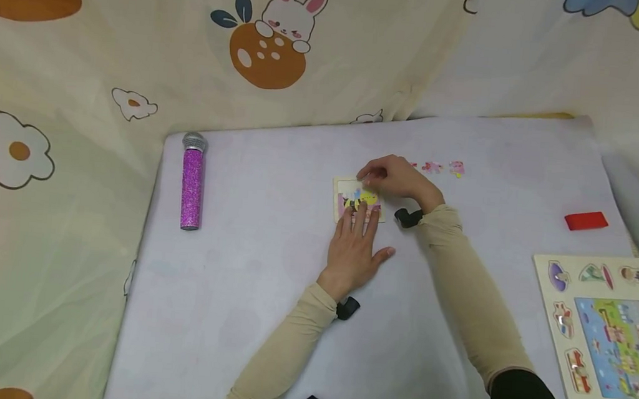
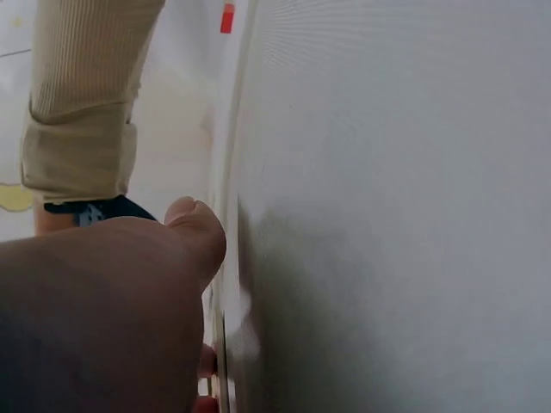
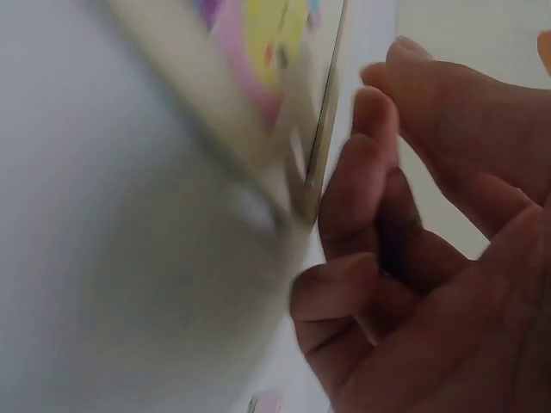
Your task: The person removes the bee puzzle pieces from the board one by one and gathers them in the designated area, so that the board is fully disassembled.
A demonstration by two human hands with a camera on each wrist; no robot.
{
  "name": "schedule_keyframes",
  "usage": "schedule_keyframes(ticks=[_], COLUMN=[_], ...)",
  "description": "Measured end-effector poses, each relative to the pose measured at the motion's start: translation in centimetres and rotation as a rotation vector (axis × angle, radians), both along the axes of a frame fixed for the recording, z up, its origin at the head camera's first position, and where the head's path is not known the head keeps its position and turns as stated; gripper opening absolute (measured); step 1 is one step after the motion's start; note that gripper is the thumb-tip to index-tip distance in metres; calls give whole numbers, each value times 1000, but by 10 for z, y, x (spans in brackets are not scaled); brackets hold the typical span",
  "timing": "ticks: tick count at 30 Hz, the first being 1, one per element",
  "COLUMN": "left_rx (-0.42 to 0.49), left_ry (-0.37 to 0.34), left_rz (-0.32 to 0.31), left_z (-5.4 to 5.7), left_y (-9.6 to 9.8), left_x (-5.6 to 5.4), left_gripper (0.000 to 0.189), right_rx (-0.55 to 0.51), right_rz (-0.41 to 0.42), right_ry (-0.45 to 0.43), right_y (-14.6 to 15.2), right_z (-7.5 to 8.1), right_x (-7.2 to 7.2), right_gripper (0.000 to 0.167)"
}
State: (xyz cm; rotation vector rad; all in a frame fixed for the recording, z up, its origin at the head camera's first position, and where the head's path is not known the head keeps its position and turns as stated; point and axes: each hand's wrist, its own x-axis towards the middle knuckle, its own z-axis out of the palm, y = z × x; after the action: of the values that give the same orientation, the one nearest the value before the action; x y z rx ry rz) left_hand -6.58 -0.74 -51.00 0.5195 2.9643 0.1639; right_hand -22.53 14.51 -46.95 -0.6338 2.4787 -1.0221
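Note:
A small picture puzzle in a pale square frame [image 1: 335, 194] lies on the white table. My left hand [image 1: 351, 252] rests on its lower part with straight, slightly spread fingers and the thumb out to the side. My right hand [image 1: 393, 175] is at the puzzle's upper right edge, fingers curled and thumb near the index fingertip. Nothing shows between those fingertips in the right wrist view, where the frame's corner [image 3: 301, 202] is beside the curled fingers [image 3: 349, 194]. Small pink puzzle pieces [image 1: 431, 167] lie just beyond the right hand, the leftmost partly hidden by it.
A purple glitter microphone [image 1: 192, 186] lies at the left of the white table [image 1: 245, 281]. On the right are a red flat block [image 1: 586, 221] and a large wooden puzzle board [image 1: 542, 267] with several picture pieces. A patterned curtain [image 1: 157, 42] hangs behind.

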Motion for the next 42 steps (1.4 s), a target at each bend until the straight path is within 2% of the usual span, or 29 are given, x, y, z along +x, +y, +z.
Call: schedule_keyframes(ticks=[7, 12, 21, 29, 35, 39, 42], left_rx=[19, -5, -6, -45, -55, -50, -46], left_ry=[19, 6, -66, -34, -6, 1, 9], left_rz=[-13, -1, 23, 14, -6, -10, -10], left_z=[-1, 0, 1, 2, 1, 1, 0], left_y=[-2, -1, 2, 2, 2, 1, 1], left_x=[1, 2, 4, 4, 2, 1, 0], left_gripper=[88, 87, 90, 89, 88, 89, 89], right_rx=[59, 58, 84, 101, 54, -10, -80], right_rz=[104, 120, 94, 52, 48, 63, 37], right_ry=[-41, -29, -52, -58, -49, -35, -23], right_y=[-20, -28, -37, -38, -36, -33, -26], right_z=[6, 5, 4, 1, 0, -3, -6], right_x=[4, 6, 11, 12, 12, 11, 10], right_gripper=[18, 13, 11, 18, 18, 13, 10])
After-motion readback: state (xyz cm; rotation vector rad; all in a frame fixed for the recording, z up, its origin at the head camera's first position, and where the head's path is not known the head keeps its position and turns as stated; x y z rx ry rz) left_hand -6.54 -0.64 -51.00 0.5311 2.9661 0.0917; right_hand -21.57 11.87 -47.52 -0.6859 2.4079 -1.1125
